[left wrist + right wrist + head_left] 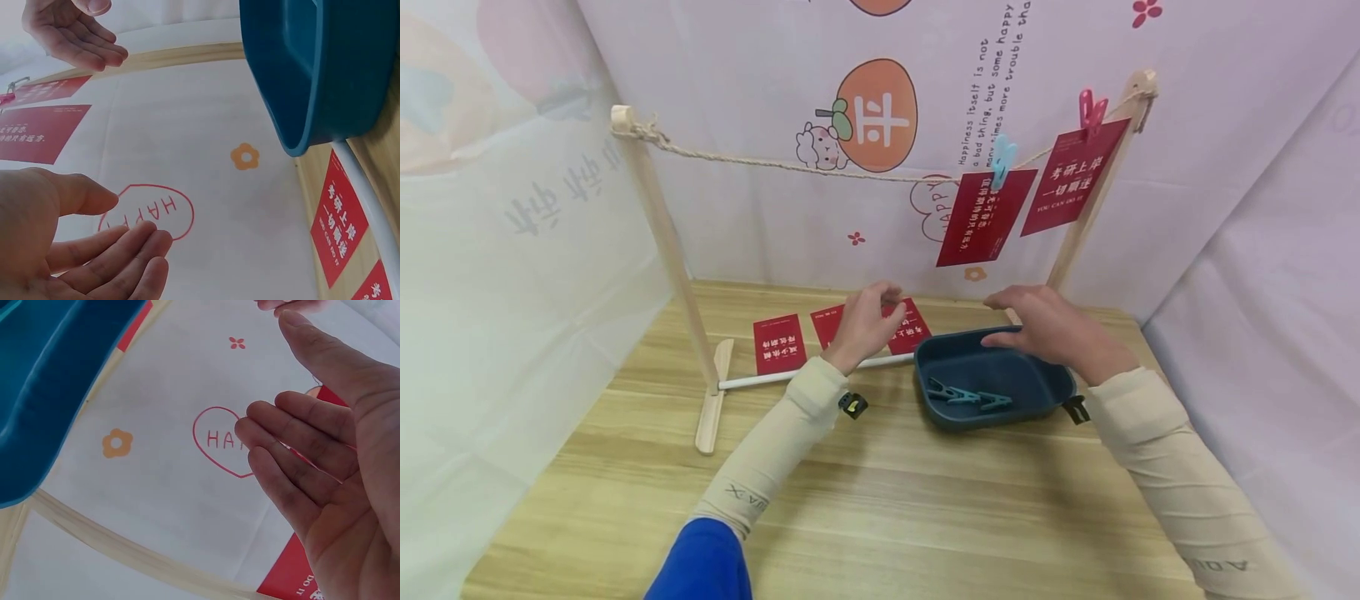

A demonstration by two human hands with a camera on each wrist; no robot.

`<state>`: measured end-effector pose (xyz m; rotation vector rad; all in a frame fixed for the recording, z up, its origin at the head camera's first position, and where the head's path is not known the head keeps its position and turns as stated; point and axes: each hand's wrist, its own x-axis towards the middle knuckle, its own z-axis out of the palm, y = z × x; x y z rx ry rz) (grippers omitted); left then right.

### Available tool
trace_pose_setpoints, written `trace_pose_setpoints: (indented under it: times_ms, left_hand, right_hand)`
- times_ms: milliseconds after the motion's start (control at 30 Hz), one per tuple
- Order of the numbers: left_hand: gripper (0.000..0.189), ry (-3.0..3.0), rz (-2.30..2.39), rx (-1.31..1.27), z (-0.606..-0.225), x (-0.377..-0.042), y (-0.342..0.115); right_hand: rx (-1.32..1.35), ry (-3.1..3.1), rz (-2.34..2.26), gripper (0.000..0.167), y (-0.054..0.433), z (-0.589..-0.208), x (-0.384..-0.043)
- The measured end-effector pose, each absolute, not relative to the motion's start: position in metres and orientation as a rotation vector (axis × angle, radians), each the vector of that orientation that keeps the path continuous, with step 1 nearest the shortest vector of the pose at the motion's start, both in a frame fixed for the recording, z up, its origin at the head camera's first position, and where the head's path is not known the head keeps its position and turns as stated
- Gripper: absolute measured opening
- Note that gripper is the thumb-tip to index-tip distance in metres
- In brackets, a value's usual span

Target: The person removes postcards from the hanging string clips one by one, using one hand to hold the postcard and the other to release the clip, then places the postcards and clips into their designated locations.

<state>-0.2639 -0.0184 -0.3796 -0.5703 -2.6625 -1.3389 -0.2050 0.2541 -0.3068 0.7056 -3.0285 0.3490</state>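
My left hand (867,323) hovers above the red cards on the table, its fingers loosely bent and holding nothing. Over the far rim of a dark blue basin (981,422) is my right hand (1037,323), relaxed, with nothing between thumb and fingers. A few teal clothespins (953,392) lie in the basin. One red card (779,346) lies left of my left hand; another (912,323) shows to its right, and a third is partly covered by the hand. In the left wrist view the left hand (103,244) has an empty palm, as does the right hand (331,469) in its own view.
A twine line (760,160) spans two wooden posts (672,250). Toward its right end hang a red card (977,229) under a light blue clothespin (1002,160) and another card (1070,187) under a pink clothespin (1092,114). A white rod (760,381) runs low across the stand.
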Motion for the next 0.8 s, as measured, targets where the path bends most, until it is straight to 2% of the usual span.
trace_pose_setpoints:
  times_ms: [800]
  left_hand:
    - [0.033, -2.555, -1.391, -0.652, -0.367, -0.264, -0.001]
  right_hand:
    - [0.696, -2.941, 0.325, 0.062, 0.259, -0.278, -0.19]
